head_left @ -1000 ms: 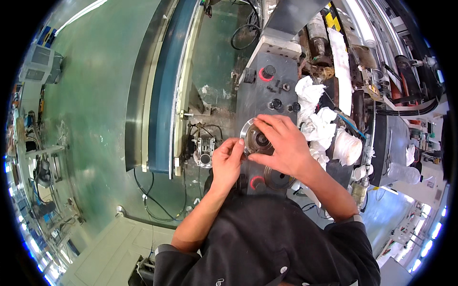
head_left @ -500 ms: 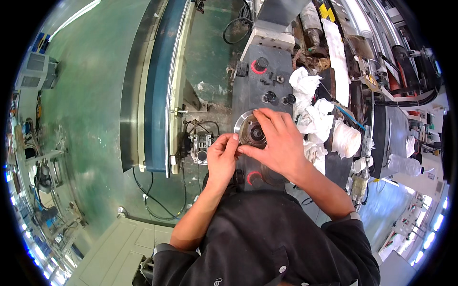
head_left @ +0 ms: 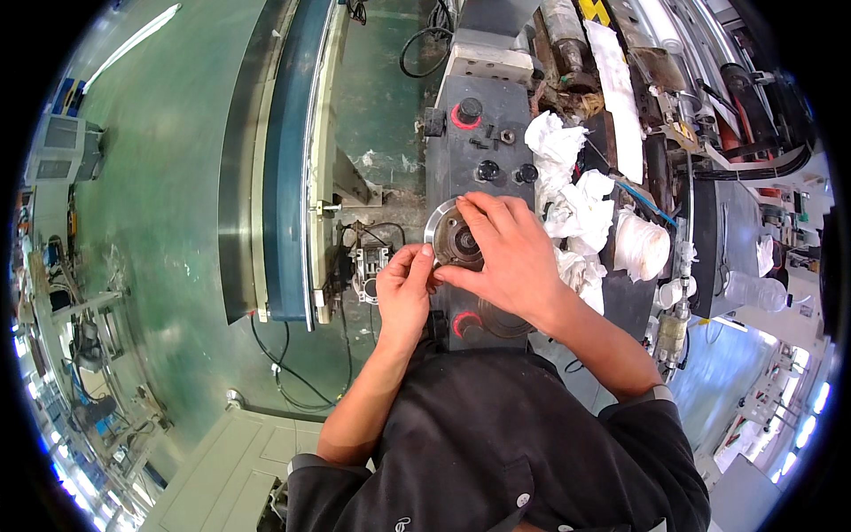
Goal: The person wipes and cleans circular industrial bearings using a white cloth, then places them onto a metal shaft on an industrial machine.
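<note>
- Disc [head_left: 450, 236], round and metal, lies seated on the grey machine panel [head_left: 483, 133].
- Right hand [head_left: 507, 255] spreads flat over it.
- Left hand [head_left: 403, 288] pinches its near rim; fitting looks unfinished.

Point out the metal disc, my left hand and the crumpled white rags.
metal disc [head_left: 446, 232]: head view, on its bare left rim.
left hand [head_left: 403, 288]: head view, middle of its back.
white rags [head_left: 581, 208]: head view, middle of the pile.
</note>
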Tool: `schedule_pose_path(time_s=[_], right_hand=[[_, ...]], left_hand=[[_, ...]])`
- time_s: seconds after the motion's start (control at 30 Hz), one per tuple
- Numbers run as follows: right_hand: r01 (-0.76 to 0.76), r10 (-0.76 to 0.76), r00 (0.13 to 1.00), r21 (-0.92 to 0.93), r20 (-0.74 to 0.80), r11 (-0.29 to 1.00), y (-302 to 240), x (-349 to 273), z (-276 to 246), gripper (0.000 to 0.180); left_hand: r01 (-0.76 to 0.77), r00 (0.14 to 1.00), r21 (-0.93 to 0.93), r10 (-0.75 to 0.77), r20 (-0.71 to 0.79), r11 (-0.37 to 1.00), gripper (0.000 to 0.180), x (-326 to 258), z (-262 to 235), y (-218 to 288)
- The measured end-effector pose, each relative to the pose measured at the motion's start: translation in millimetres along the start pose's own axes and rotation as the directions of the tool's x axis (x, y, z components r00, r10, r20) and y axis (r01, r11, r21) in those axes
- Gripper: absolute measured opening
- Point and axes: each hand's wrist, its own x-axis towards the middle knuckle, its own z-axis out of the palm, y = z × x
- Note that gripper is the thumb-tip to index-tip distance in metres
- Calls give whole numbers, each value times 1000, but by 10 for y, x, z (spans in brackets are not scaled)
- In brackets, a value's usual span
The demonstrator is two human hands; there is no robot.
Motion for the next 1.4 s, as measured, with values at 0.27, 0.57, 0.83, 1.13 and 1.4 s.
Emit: schedule_pose_path(time_s=[0.27,0.57,0.83,1.13,1.4], right_hand=[[-15,14,1000,14,20,1000,0,-3,0,72],[-49,44,996,75,78,996,39,-39,-84,77],[-27,8,995,185,101,982,171,-173,-180,74],[-41,19,995,231,95,972,260,-203,-171,63],[-25,12,998,230,57,973,260,-216,-136,60]], left_hand=[[19,1000,-7,-19,-1,1000,19,-3,15,15],[37,999,-11,-37,-3,999,20,1,-3,4],[40,999,-35,-41,-12,999,19,7,-10,-11],[41,999,-44,-41,-11,998,18,11,10,-12],[70,997,-83,-73,-35,994,19,7,8,-11]])
